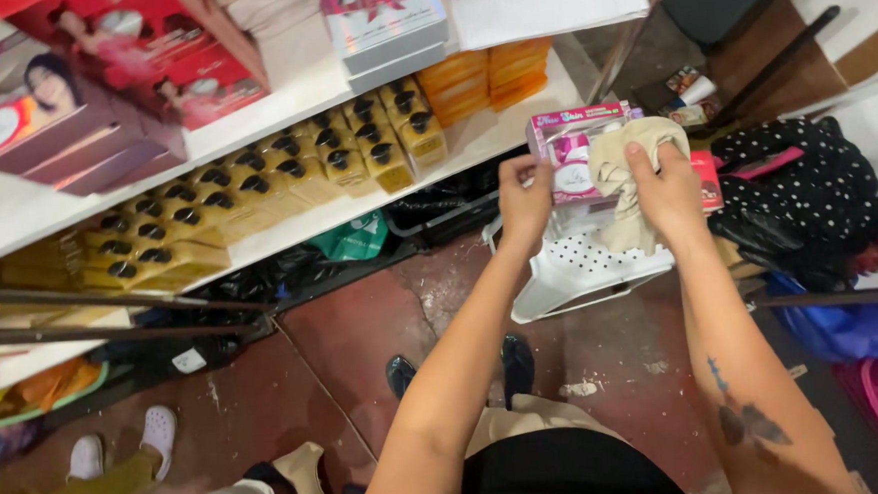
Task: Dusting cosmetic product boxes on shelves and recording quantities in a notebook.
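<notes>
My left hand (pixel 524 200) grips the left side of a pink and white product box (pixel 566 150) held up in front of me. My right hand (pixel 664 187) presses a beige cloth (pixel 623 172) against the front of that box. The cloth hangs down over the box's right half. Below both hands stands a white perforated plastic stool (pixel 580 270). Another pink-red package (pixel 708 178) shows just behind my right hand.
A white shelf (pixel 282 115) at left carries rows of yellow boxes with black-capped bottles (pixel 255 181), orange boxes (pixel 485 74) and red and pink cartons (pixel 138 52). A black polka-dot bag (pixel 807 193) lies at right. Other people's feet in white shoes (pixel 153 432) stand at lower left on the red floor.
</notes>
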